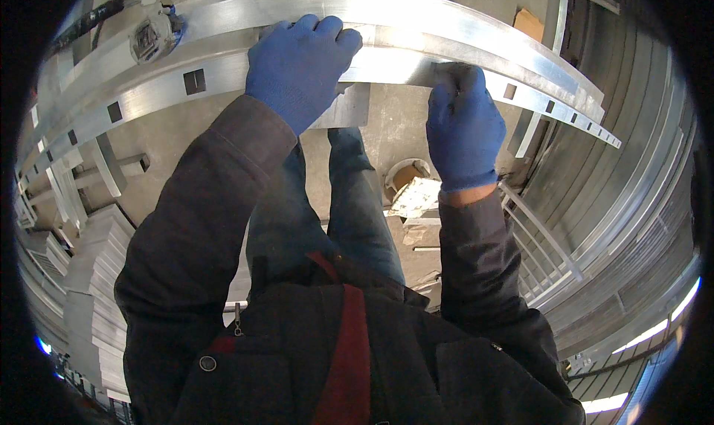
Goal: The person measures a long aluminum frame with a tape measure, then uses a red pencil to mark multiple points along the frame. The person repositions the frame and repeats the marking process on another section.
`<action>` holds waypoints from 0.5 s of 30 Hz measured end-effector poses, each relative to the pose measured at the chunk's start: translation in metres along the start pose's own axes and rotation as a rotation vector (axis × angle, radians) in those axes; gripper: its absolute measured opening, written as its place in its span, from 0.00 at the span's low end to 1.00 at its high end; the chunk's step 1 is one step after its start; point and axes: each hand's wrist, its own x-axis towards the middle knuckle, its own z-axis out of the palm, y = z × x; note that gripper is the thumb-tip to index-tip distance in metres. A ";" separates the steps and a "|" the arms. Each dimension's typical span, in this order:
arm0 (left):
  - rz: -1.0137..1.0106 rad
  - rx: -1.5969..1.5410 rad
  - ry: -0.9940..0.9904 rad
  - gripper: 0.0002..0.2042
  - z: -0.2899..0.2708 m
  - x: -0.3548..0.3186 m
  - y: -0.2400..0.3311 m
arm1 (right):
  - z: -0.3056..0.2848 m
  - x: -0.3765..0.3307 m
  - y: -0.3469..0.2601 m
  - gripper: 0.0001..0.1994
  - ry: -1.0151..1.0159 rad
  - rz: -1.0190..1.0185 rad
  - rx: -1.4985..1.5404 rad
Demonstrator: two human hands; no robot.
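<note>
A long shiny metal channel (401, 66) with square slots along its near wall runs across in front of me. My left hand (303, 68), in a blue knit glove, is closed over it left of the middle, knuckles up. Farther right, my right hand (467, 131) is closed at the channel's near edge, its dark glove fingertips overlapping the metal. Its thumb and the inside of its grip are partly hidden. Under the channel, below my left hand, a flat metal support (348, 107) shows.
A grey, round-ended fitting (151, 38) with a dark cable sits at the far left. Metal lengths are stacked at left (93, 291) and right (617, 127). On the floor stands a round bucket (405, 174) beside a pale sheet (416, 197). A white rack (539, 239) is at right.
</note>
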 end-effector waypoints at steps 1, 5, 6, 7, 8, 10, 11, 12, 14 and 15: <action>-0.009 -0.007 -0.025 0.27 0.000 0.000 0.001 | 0.000 0.002 0.000 0.08 0.030 -0.027 0.026; -0.027 -0.002 -0.100 0.32 -0.001 0.001 0.001 | -0.004 0.001 -0.001 0.08 -0.072 0.050 -0.039; -0.025 0.002 -0.088 0.31 -0.001 0.001 0.001 | -0.006 0.002 -0.001 0.08 -0.112 0.066 -0.065; -0.025 -0.008 -0.097 0.31 -0.001 0.002 0.000 | -0.010 0.003 -0.001 0.08 -0.151 0.082 -0.091; -0.024 -0.015 -0.084 0.31 -0.001 0.001 0.001 | -0.013 0.005 -0.002 0.07 -0.110 0.047 -0.058; -0.023 -0.027 -0.086 0.31 -0.004 0.002 0.000 | -0.020 0.011 -0.005 0.07 -0.037 -0.021 0.028; -0.025 -0.033 -0.100 0.32 -0.005 0.002 0.001 | -0.028 0.012 -0.006 0.05 -0.012 -0.002 0.091; -0.031 -0.035 -0.113 0.32 -0.007 0.003 -0.001 | -0.039 0.010 -0.008 0.05 -0.019 0.031 0.151; -0.033 -0.047 -0.138 0.34 -0.011 0.002 -0.001 | -0.052 0.002 -0.015 0.07 0.073 0.032 0.283; -0.040 -0.065 -0.141 0.34 -0.014 0.000 -0.002 | -0.058 -0.005 -0.019 0.07 0.060 0.046 0.325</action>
